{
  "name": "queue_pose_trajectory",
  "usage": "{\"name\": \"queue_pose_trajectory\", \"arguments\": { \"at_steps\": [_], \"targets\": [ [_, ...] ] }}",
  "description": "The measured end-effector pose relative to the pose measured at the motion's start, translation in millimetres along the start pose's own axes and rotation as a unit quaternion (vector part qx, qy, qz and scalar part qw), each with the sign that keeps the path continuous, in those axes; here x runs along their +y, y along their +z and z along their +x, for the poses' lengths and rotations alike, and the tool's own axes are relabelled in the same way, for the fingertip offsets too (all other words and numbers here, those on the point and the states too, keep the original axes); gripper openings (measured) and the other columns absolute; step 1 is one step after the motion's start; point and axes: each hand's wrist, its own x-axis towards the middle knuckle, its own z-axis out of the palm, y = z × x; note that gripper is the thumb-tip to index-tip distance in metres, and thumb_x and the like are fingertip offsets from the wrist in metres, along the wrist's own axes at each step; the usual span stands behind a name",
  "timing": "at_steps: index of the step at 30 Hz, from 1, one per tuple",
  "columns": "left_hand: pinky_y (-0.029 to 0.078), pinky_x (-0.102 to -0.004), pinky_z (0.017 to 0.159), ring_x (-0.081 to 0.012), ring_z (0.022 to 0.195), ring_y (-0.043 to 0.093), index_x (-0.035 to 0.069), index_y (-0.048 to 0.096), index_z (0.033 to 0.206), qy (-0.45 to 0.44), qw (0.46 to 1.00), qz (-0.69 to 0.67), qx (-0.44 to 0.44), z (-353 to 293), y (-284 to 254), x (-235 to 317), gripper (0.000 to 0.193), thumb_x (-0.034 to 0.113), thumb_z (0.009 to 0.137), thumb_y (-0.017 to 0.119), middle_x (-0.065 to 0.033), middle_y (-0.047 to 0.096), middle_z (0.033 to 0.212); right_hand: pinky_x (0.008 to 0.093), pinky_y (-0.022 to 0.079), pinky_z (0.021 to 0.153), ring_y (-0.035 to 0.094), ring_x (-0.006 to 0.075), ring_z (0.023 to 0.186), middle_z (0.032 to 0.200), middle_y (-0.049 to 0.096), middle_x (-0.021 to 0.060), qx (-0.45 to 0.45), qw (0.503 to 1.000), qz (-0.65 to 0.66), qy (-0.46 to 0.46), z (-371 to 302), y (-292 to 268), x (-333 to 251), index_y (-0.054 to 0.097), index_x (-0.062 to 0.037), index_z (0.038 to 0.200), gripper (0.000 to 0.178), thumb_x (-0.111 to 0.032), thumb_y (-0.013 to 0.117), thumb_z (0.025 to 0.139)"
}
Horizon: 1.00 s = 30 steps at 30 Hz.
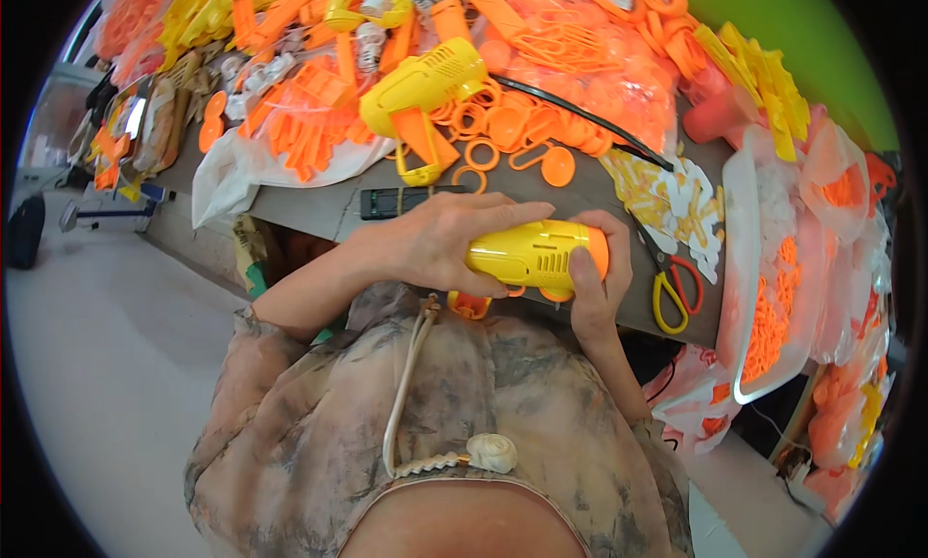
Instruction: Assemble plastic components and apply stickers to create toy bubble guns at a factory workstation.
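Note:
A yellow plastic housing (527,254) with vent slots and an orange end ring (598,253) lies sideways between my hands, close to my body. My left hand (454,241) wraps its left end, fingers along the top and thumb below. My right hand (601,287) grips the orange end, thumb pressed on the near side. Under the housing, an orange and yellow part (469,305) shows by the table's near edge. Just right of my right hand lie scissors (667,285) with red and yellow handles. A dark rectangular device (401,202) rests beyond my left wrist.
Another yellow housing (425,82) stands among orange rings (474,121) and caps at the back. A white tub (739,297) of small orange pieces (773,316) is at the right. A black cable (580,115) crosses the pile. Small white and yellow pieces (681,195) lie beyond the scissors.

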Motion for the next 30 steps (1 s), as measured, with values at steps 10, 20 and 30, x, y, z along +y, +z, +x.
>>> {"name": "queue_pose_trajectory", "arguments": {
  "at_steps": [10, 20, 30],
  "targets": [
    [0.048, -0.0368, 0.082, -0.0317, 0.095, 0.059, -0.001, 0.048, 0.127, 0.086, 0.973, 0.082, 0.197, -33.3, 32.7, -27.0, 0.073, 0.021, 0.065, 0.079, -0.0187, 0.056, 0.111, 0.0285, 0.041, 0.081, 0.049, 0.0171, 0.089, 0.1, 0.049, 0.0101, -0.047, 0.997, 0.03, -0.058, 1.5, 6.3, 11.0, 0.048, 0.001, 0.108, 0.038, -0.021, 0.06, 0.079],
    [0.045, -0.0331, 0.071, -0.0239, 0.079, 0.056, 0.001, 0.065, 0.08, -0.193, 0.789, 0.292, 0.506, -108.6, -61.2, -82.9, 0.022, 0.017, 0.068, 0.075, -0.0102, 0.059, 0.079, 0.0289, 0.049, 0.078, 0.058, 0.0183, 0.088, 0.101, 0.054, 0.0123, 0.15, 0.981, 0.119, -0.009, 14.8, -0.5, 34.6, 0.045, 0.0015, 0.114, 0.03, -0.017, 0.047, 0.09],
    [0.043, -0.0365, 0.065, -0.0257, 0.071, 0.055, 0.0, 0.062, 0.072, -0.321, 0.774, 0.347, 0.421, -102.7, -77.3, -113.4, 0.03, 0.025, 0.066, 0.077, -0.0114, 0.058, 0.069, 0.0271, 0.044, 0.081, 0.055, 0.0162, 0.091, 0.102, 0.053, 0.0119, 0.105, 0.992, 0.073, -0.02, 15.3, 7.1, 36.9, 0.047, 0.0032, 0.114, 0.034, -0.018, 0.051, 0.087]
  ]
}}
